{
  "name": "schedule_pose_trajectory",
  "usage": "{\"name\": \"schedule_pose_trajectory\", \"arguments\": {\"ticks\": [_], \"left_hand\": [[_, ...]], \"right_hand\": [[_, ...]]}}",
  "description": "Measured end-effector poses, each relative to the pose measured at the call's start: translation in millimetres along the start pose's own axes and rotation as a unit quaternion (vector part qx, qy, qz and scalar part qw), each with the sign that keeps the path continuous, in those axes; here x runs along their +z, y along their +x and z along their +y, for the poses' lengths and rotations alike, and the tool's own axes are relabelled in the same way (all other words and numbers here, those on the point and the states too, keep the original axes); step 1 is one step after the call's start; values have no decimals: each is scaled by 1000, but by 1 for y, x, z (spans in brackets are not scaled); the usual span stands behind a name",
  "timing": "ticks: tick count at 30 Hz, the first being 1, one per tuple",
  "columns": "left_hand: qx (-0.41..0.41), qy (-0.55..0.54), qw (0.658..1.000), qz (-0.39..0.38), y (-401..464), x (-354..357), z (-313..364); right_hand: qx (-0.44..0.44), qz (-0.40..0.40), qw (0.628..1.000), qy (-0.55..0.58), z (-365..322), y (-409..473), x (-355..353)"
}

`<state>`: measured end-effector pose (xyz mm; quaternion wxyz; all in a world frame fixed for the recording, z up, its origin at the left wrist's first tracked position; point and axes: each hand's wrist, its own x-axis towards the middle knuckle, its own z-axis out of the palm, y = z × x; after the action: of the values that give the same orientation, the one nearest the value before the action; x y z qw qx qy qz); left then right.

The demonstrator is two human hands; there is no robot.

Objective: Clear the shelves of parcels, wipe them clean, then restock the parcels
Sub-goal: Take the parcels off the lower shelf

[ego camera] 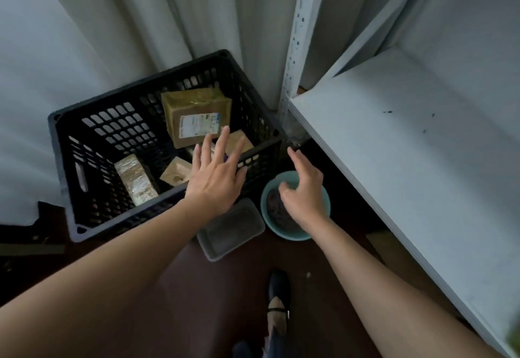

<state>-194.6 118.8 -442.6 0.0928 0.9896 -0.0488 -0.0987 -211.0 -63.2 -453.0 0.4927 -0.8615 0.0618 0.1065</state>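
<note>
A black plastic crate (92,121) stands on the floor and holds several brown parcels: a large labelled box (194,114), a taped oblong one (135,179) and smaller ones (176,173). My left hand (215,177) hovers over the crate's near right rim, fingers spread, holding nothing. My right hand (302,191) hangs above a teal bowl (309,235) with a dark cloth (277,211) inside; its fingers are loosely curved and empty. The white shelf board (408,146) on the right is bare, with a few dark specks.
A grey plastic tray (230,229) lies on the dark floor between crate and bowl. A perforated shelf post (295,48) rises beside the crate. White curtains hang behind. My black shoe (278,290) is on the floor below.
</note>
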Motion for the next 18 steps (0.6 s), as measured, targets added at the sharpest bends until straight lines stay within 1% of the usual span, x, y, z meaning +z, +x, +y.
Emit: {"name": "schedule_pose_trajectory", "arguments": {"ticks": [5,12,15,18], "left_hand": [[38,-5,999,-29,-16,27,66],[89,18,993,-74,-38,74,169],[91,23,991,-98,-51,94,219],[88,-11,989,-116,-67,117,278]], "right_hand": [[60,36,997,-12,57,-50,-52],[123,101,987,22,128,-112,-121],[143,127,981,21,161,-144,-156],[170,161,972,-2,205,-179,-199]]}}
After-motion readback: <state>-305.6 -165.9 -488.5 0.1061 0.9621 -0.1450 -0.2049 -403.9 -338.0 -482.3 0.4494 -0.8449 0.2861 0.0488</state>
